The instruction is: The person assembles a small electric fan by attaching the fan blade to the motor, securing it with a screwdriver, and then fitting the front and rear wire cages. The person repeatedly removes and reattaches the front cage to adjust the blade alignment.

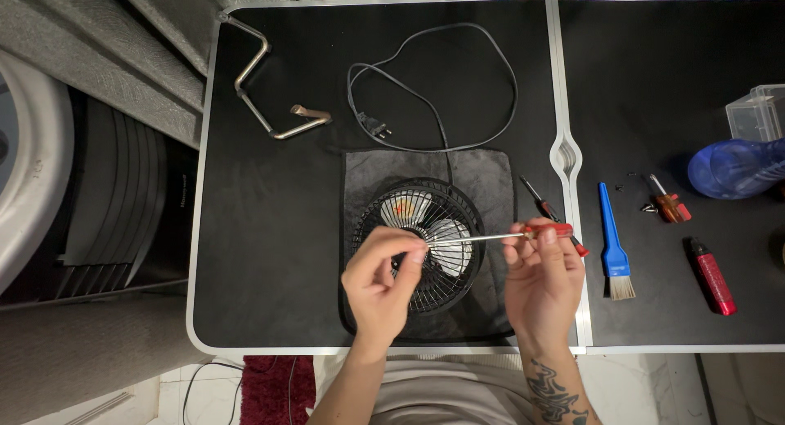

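Nearest the person, the left hand [383,278] pinches the tip of a screwdriver [499,237] between thumb and forefinger, while the right hand [544,274] grips its red handle, the shaft held level between them. Just beneath lies a small black fan [425,245], grille up, on a dark cloth [491,180] on the black table [270,253]. Farther off, its cord [441,73] loops beside a bent metal stand [262,90], and a blue brush [613,245] lies to the right.

Black table [270,229] with grey cloth [491,176]

Both forearms reach forward, left hand [383,271] and right hand [541,271] each closed in a pinching grip.
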